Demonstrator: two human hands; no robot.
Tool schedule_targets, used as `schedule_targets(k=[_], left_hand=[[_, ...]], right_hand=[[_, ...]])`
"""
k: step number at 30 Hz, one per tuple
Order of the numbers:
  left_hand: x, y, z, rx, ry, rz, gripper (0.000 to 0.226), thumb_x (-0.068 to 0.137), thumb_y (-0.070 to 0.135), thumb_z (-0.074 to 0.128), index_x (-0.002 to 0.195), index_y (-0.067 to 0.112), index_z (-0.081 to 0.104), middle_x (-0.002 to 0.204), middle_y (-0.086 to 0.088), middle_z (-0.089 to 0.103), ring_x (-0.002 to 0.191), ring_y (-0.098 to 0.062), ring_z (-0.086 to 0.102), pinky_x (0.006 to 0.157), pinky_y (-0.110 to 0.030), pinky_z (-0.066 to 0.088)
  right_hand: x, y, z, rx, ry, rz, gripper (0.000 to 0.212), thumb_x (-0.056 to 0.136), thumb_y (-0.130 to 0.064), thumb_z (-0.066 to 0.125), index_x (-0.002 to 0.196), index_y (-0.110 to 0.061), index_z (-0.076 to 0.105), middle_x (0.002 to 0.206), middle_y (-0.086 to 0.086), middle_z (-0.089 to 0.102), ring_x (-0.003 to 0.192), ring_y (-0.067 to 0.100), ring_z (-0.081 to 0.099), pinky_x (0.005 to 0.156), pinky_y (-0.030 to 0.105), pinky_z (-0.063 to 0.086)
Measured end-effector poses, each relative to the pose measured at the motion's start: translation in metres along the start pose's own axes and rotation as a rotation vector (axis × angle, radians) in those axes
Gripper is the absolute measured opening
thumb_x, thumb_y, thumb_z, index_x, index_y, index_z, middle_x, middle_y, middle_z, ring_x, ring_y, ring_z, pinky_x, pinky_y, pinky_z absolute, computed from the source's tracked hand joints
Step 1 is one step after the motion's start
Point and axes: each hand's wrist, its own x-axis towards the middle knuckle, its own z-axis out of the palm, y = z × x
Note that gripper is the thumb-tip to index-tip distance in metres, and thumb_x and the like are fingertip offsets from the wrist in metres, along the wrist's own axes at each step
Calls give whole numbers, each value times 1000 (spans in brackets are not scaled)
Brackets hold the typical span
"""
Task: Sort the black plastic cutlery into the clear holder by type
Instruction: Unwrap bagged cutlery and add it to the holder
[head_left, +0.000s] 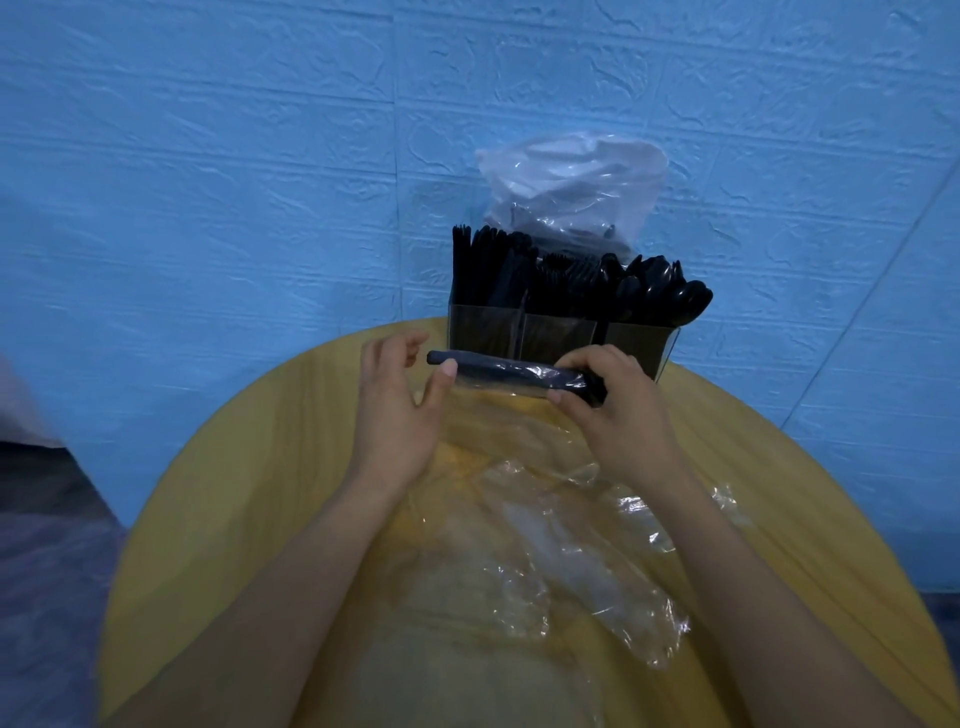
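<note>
No writing shows anywhere. Your right hand (613, 400) pinches one end of a bundle (511, 375) of black cutlery in glossy clear wrap; its long axis runs left to right, just before the holder (561, 338) at the far edge of the round yellow tabletop (234, 493). Your left hand (400, 410) is spread, thumb touching the bundle's other end. Crinkled film (587, 551) lies nearer you.

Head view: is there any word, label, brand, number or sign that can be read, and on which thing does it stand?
None. No readable text shows on the holder, the cutlery, the bag behind it, the wrapped piece that the right hand holds, the loose wrappers, the table or the wall.
</note>
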Motion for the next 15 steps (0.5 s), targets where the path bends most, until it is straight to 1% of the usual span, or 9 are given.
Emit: schedule_targets(k=[2,4,5,7,9,11,13,15], left_hand=[[-1,2,-2,-23,2,26,29,92,24,58,118,14,54,111,2,50,96,-1,48,82,2,31],[-1,4,-3,-88,-9,50,18,91,19,59,110,16,57,97,7,58,87,7,52,78,-1,36],[-2,5,-3,-118,-17,47,16,91,17,59,106,18,56,90,11,58,82,9,53,76,-2,38],[-5,8,-1,-156,-17,29,15,90,14,61,102,19,54,83,15,57,75,9,54,72,-4,40],[-9,9,2,-206,-6,2,16,89,13,62,99,20,51,83,14,58,73,8,55,70,-6,41],[-10,10,5,-277,6,-30,20,89,15,63,96,23,47,87,13,59,75,5,57,71,-10,43],[-12,10,6,-316,-13,-56,19,89,19,63,96,24,47,89,12,61,79,4,58,72,-12,44],[-13,11,7,-335,-63,-55,14,89,24,60,100,20,51,88,12,62,78,5,58,72,-10,44]], right_hand=[[0,2,-1,17,3,3,15,83,-16,70,94,-22,61,89,-17,51,94,12,46,73,6,31],[-1,4,-2,32,18,-2,16,83,-15,70,94,-22,61,91,-13,52,93,12,46,73,6,31],[-2,4,-3,41,25,-7,16,83,-15,70,93,-23,60,92,-12,53,93,12,46,73,7,32],[-5,6,-4,67,38,-25,19,83,-13,70,91,-26,59,92,-11,54,92,14,47,73,10,33],[-9,8,-6,96,62,-43,22,82,-12,70,90,-28,58,90,-11,54,91,16,49,75,17,36],[-11,10,-8,134,99,-54,24,81,-10,71,90,-28,58,90,-14,53,90,18,51,75,24,39],[-13,10,-8,166,118,-68,25,81,-9,71,91,-28,58,90,-16,53,89,19,52,75,26,39],[-14,10,-7,185,99,-100,26,81,-8,71,91,-28,59,90,-16,53,87,19,53,75,28,41]])
